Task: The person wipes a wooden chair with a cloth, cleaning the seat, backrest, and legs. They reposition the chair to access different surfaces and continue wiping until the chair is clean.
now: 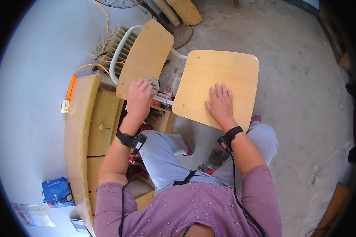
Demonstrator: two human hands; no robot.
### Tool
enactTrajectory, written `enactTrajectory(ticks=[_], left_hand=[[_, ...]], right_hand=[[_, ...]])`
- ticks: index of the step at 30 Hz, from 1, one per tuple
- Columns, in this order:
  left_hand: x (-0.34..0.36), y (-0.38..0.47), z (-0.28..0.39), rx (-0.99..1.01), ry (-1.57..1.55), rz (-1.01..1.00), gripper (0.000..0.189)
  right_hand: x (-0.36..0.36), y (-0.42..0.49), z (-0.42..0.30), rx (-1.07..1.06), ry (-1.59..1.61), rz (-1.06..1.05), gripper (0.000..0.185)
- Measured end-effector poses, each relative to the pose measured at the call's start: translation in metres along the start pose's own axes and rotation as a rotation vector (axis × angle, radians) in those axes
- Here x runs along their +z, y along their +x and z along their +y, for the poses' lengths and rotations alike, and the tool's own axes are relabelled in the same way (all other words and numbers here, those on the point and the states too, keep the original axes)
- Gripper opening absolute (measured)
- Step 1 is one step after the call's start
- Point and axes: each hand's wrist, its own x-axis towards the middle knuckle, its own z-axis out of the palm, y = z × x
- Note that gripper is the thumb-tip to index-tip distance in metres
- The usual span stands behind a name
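Observation:
A chair with a pale metal tube frame (pixel 116 56) stands in front of me. My left hand (pixel 140 96) grips a crumpled greyish cloth (pixel 153 85) against the lower edge of the wooden backrest (pixel 146 56). Part of the cloth is hidden under my fingers. On the wooden seat panel (pixel 216 71) my right hand (pixel 221 105) lies flat, fingers spread, with nothing in it. Metal fasteners show near the corners of both panels.
At my left is a wooden cabinet (pixel 102 118) with drawers and an open lower part. An oil-filled radiator (pixel 109 47) stands behind the backrest, near a straw broom (pixel 186 13) and a fan (pixel 115 2). An orange cable (pixel 90 64) runs to a power strip (pixel 66 105).

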Motion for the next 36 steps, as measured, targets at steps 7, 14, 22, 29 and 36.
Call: enactTrajectory(ticks=[7,14,22,29,36], left_hand=[[0.076,-0.099,0.073,-0.317,-0.674,-0.162,0.040],[0.118,-0.140,0.045,-1.512,-2.128,0.524,0.038],[0.151,-0.078,0.027,-1.187,-2.185,0.731,0.041],[0.210,-0.107,0.096,-1.346,-2.248,0.072,0.043],[0.222,-0.098,0.135,-1.705,-2.511,0.248,0.038]], right_hand=[[-0.001,0.000,0.000,-0.009,-0.037,0.003,0.058],[-0.006,0.002,-0.004,-0.001,-0.102,-0.038,0.057],[-0.007,0.001,-0.007,-0.039,-0.160,-0.023,0.057],[-0.009,0.003,-0.010,-0.063,-0.224,-0.028,0.056],[-0.009,0.002,-0.008,-0.063,-0.221,-0.048,0.054]])
